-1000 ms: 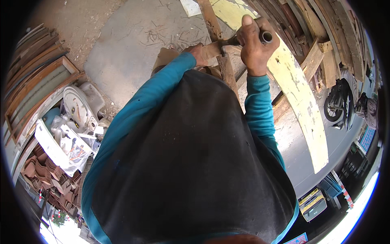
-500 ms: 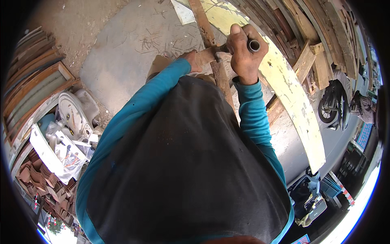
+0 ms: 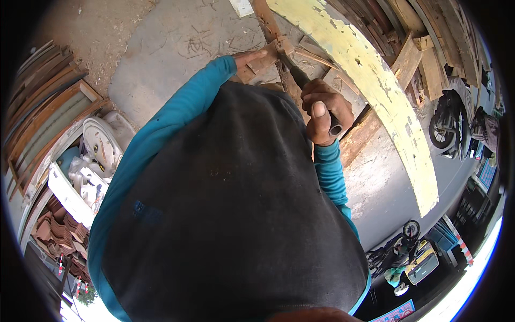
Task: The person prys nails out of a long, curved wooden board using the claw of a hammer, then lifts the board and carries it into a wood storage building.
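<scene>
My right hand (image 3: 328,107) is wrapped around the tool (image 3: 298,74) right of the plank (image 3: 266,20), tool head over it; left hand (image 3: 248,57) lies flat, fingers straight, on the block (image 3: 264,61) at its left edge. Looks like prying; calls for steady bracing, controlled force.

Your upper garment has a dark, near-black body panel (image 3: 230,188), bearing a small, indistinct blue marking (image 3: 146,212) on your left side. Your left sleeve (image 3: 166,121) and right sleeve (image 3: 330,174) are teal and wrist-length; close folds ring the right forearm.
</scene>
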The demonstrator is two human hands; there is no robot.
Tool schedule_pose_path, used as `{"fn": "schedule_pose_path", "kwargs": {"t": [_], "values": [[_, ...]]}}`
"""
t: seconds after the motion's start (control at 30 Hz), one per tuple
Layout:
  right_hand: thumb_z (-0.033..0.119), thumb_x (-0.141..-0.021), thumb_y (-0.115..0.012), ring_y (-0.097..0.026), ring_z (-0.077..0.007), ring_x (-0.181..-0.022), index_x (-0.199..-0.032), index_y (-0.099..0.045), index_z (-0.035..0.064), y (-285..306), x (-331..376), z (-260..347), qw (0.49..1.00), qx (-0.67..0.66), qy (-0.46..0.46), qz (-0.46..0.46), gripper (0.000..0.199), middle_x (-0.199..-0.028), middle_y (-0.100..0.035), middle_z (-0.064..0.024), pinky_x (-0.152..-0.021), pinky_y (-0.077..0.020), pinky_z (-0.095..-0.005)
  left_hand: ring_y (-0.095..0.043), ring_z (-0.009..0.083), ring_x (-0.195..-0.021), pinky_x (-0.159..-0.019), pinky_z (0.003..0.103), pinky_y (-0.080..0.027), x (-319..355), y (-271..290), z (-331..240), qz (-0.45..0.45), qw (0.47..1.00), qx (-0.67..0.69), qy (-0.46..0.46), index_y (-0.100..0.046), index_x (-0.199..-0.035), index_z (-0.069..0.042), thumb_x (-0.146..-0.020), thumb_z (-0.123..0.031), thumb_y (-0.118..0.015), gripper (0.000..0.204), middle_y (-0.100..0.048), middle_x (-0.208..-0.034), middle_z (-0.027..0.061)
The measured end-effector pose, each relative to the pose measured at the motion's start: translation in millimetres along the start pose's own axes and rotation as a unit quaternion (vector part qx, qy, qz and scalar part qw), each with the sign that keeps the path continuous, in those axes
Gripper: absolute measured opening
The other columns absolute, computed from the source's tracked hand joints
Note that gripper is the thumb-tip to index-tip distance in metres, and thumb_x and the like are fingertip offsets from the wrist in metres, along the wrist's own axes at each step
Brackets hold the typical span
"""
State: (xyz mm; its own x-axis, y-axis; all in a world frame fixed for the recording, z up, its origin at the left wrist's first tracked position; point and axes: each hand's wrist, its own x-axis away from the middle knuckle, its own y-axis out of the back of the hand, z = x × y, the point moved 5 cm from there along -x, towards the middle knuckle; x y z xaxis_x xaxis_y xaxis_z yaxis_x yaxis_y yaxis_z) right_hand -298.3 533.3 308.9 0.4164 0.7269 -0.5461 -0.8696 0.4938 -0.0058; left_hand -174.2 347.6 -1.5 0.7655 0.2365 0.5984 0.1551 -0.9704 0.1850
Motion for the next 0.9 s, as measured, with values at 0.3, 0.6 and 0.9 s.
{"fn": "schedule_pose_path", "kwargs": {"t": [0.3, 0.6, 0.9], "values": [[0.011, -0.083, -0.061, -0.058, -0.0268, -0.054, -0.074, -0.059, -0.0012, -18, -14, 27, 0.994, -0.064, -0.034, 0.077, 0.016, -0.062, -0.056, -0.0122, -0.052, -0.0457, -0.0353, -0.040, 0.0228, -0.139, -0.116, 0.034, -0.029, 27, -9, -18, -0.072, 0.960, 0.266, 0.040, -0.042, -0.149, -0.003, -0.088, -0.071, -0.056, 0.092, -0.045, -0.151, 0.0129], [0.017, -0.094, -0.064, -0.044, -0.0114, -0.053, -0.072, -0.059, 0.0018, -72, -30, -33, 0.936, 0.072, -0.284, 0.195, 0.027, -0.059, -0.049, -0.0034, -0.051, -0.0355, -0.0298, -0.058, 0.0352, -0.120, -0.101, 0.041, -0.047, 77, 9, -2, -0.302, 0.952, 0.040, 0.031, -0.050, -0.130, 0.004, -0.075, -0.066, -0.075, 0.093, -0.060, -0.126, 0.0250], [0.021, -0.100, -0.060, -0.039, -0.0054, -0.058, -0.070, -0.052, 0.0027, -63, -64, -55, 0.941, 0.077, -0.318, 0.091, 0.036, -0.060, -0.046, 0.0019, -0.052, -0.0308, -0.0259, -0.052, 0.0373, -0.122, -0.101, 0.051, -0.043, 63, 34, 7, -0.333, 0.891, -0.257, 0.170, -0.040, -0.134, -0.005, -0.068, -0.049, -0.084, 0.091, -0.052, -0.125, 0.0215]]}}
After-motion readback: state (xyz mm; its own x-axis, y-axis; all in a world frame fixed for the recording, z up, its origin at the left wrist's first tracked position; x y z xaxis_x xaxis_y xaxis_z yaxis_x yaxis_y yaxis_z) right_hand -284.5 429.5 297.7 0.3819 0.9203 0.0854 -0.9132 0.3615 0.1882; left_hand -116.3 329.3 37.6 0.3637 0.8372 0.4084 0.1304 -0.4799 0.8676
